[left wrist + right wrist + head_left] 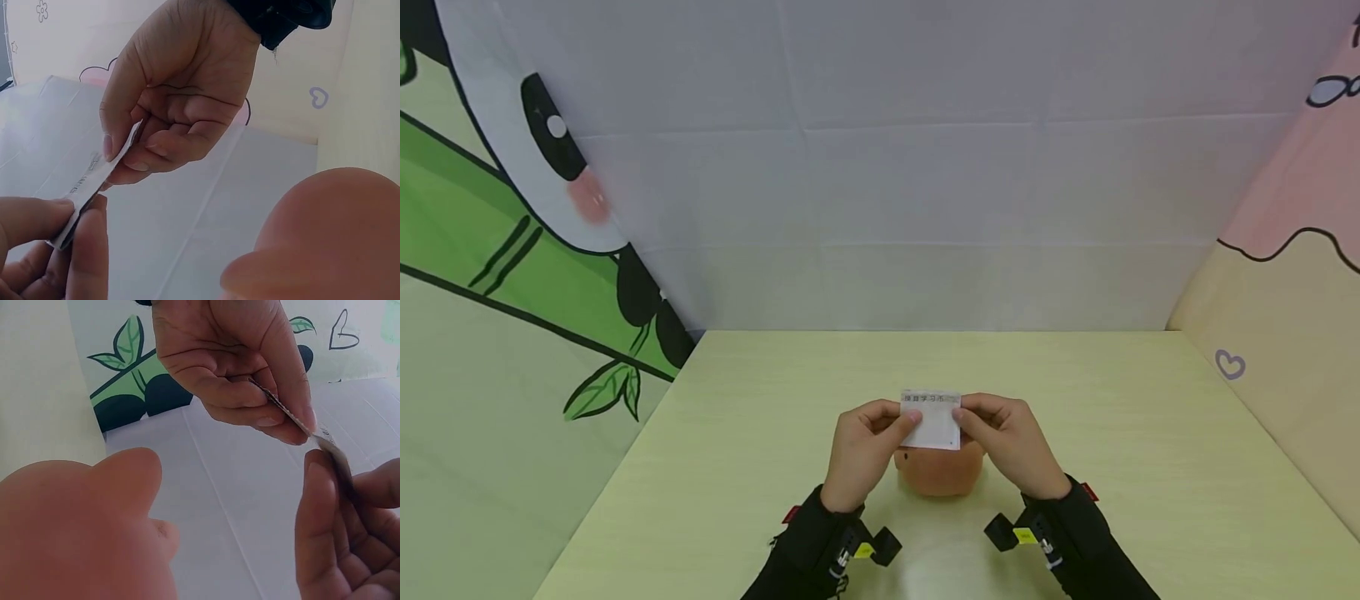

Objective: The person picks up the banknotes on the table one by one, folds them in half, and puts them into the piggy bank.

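Note:
A small white folded paper point(934, 427), with a line of printed characters along its top, is held up between both hands. My left hand point(863, 450) pinches its left edge between thumb and fingers, while the right hand point(1011, 442) pinches its right edge. In both wrist views the paper shows nearly edge-on as a thin, layered strip. Just below it on the table sits a smooth, rounded, orange-pink figure point(940, 477), partly covered by the paper in the head view. An ear-like bump point(134, 478) stands out from it in the right wrist view.
The pale yellow table point(760, 400) ends at a whitish cloth backdrop point(925, 192). A cartoon-printed side panel point(572, 308) stands on the left, and a pink and cream one point(1262, 292) on the right. Each wrist wears a black camera mount.

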### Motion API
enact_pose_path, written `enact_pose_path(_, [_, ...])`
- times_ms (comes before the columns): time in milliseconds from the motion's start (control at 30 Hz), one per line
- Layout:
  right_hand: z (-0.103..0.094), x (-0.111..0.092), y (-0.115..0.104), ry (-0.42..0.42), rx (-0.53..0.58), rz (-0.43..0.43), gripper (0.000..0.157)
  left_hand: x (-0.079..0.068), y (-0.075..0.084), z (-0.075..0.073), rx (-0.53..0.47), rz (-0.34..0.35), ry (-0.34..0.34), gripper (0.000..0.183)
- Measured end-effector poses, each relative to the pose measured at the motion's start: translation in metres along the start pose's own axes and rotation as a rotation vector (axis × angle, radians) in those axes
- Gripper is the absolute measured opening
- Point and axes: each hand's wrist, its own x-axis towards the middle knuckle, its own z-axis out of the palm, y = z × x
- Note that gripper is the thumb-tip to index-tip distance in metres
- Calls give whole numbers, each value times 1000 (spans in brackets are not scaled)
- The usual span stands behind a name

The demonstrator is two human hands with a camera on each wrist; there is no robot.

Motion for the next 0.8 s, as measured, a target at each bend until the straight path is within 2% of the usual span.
enact_pose_path(200, [0,0,1,-2,9,-14,23,0,-1,1,27,28,17,13])
enact_pose_path(467, [3,-1,2,42,-27,-13,16,0,-3,0,46,61,18,14])
enact_pose_path(800, [3,1,2,35,-35,-22,15,1,-2,-3,35,18,8,12])
